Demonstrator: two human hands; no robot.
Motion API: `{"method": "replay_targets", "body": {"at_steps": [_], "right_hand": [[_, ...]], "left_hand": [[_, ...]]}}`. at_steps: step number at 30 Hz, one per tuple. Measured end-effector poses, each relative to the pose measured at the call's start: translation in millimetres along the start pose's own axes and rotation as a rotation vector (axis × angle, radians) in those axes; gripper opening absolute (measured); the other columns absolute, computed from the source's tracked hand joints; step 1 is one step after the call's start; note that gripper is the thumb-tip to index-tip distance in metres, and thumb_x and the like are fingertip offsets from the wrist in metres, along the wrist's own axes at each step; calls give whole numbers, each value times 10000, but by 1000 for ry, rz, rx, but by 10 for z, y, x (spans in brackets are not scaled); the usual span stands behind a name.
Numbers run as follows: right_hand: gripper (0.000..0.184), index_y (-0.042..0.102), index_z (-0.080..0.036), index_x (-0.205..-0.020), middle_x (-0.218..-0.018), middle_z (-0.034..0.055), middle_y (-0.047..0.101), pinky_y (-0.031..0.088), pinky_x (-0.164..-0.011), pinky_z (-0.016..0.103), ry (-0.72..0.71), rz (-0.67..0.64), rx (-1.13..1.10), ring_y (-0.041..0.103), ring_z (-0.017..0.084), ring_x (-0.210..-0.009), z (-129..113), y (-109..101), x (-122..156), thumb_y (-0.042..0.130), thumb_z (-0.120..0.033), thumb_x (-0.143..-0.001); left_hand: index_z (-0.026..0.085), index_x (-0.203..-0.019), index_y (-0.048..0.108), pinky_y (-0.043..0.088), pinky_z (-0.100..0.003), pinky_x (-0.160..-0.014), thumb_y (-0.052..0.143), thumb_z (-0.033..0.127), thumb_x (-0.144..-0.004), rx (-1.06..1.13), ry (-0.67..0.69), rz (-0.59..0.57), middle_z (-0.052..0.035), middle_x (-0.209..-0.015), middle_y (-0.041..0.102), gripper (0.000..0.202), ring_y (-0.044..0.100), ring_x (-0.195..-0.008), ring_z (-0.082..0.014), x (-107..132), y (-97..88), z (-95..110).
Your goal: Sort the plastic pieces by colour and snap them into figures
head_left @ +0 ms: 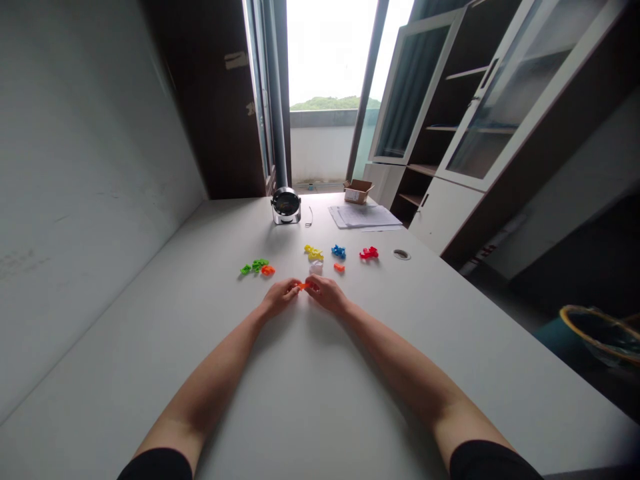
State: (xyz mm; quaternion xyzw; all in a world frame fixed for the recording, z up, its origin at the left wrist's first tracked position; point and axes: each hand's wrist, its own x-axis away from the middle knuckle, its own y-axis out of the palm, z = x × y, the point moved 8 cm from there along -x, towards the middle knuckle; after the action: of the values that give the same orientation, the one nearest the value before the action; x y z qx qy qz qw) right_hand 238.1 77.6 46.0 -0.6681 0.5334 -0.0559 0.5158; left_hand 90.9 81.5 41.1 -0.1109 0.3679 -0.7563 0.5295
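My left hand [280, 295] and my right hand [326, 292] meet over the white table [310, 387], fingers pinched together on a small orange plastic piece [303, 285] held between them. Just beyond the hands lie a white piece [316, 267] and a loose orange piece [339, 267]. Further out sit yellow pieces [315, 253], blue pieces [339, 251] and red pieces [369, 253]. To the left lie green pieces [255, 266] with another orange piece [268, 270] beside them.
A small round desk fan [286, 205] stands at the table's far edge, with a stack of papers [364, 216] and a small cardboard box [357, 191] to its right. A cable hole [401, 254] is in the table. Cabinets [450, 120] line the right side.
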Motion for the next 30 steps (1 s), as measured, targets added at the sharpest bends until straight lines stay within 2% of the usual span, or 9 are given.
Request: {"method": "replay_targets", "body": {"at_steps": [3,6,10,14,23,30], "right_hand": [[100,601,-207,-951,-793,-4,622,355,-644,213,2,5,0,520,119,-662,9,-2,1,575,-303,-940],[88,598,-201,-928,-784,-5,620,343,-629,213,12,9,1,509,116,-651,31,12,-1,584,-289,-929],[107,596,-199,-906,-769,-6,612,332,-619,215,20,8,1,502,116,-643,44,19,-5,581,-301,-931],[113,594,-194,-883,-762,-8,603,328,-622,215,13,1,-4,494,114,-641,40,15,-9,588,-300,-923],[133,590,-184,-822,-734,-15,575,311,-620,219,28,-1,-20,465,109,-636,69,36,-16,589,-280,-914],[291,572,-177,-756,-692,-3,548,302,-625,229,-2,-19,-7,455,115,-633,56,24,-20,536,-366,-974]], "left_hand": [[226,-1124,611,444,-228,-670,545,234,-836,55,-15,25,-3,-883,684,296,585,-712,-132,11,-7,-24],[223,-1089,601,435,-218,-641,559,185,-799,54,-2,25,9,-836,664,295,567,-673,-116,25,-7,-2],[227,-1041,611,427,-220,-618,595,268,-824,21,7,22,18,-782,643,221,552,-649,-114,41,-13,37],[236,-1057,606,425,-226,-615,640,338,-823,-22,-9,34,23,-784,645,258,543,-635,-114,46,-22,34],[223,-984,644,419,-221,-642,628,293,-832,-76,25,24,11,-832,660,169,545,-655,-111,39,-8,64],[209,-940,658,386,-226,-631,559,277,-877,-101,22,9,6,-810,659,136,535,-661,-118,23,-4,49]]}}
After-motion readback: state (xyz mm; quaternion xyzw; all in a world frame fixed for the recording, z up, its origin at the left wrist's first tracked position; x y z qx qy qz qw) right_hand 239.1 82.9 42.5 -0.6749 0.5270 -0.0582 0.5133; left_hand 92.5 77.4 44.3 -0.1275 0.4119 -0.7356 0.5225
